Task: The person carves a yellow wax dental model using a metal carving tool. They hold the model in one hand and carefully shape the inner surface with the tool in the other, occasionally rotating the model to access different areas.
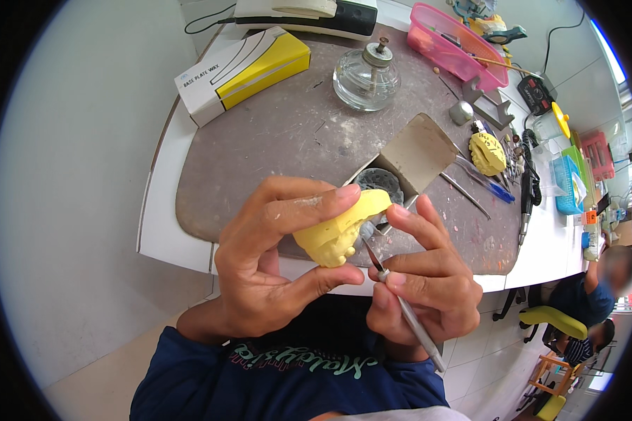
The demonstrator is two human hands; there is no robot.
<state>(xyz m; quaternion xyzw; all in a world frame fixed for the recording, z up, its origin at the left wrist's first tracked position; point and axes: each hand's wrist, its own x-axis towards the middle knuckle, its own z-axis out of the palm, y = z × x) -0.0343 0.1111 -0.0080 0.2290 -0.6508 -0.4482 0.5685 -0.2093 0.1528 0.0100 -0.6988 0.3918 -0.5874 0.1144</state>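
My left hand (260,263) grips a yellow dental cast (328,234), with fingers on its top and the thumb below, its moulded teeth facing down and right. In my right hand (435,284) is a slim metal carving knife (416,328), held like a pen. Its blade points up at the inner side of the cast, next to a small bluish-grey patch (366,230); whether the tip touches is unclear. My right index finger rests against the cast's right end. Just behind the cast, partly hidden by it, an open cardboard box (418,151) holds a dark round tin (380,184).
A glass spirit burner (366,78) and a yellow-white wax box (242,74) stand farther back. To the right lie another yellow cast (487,154), metal tools (467,195) and a corded handpiece (526,210). A pink basket (456,43) is at the back. Other people sit at far right.
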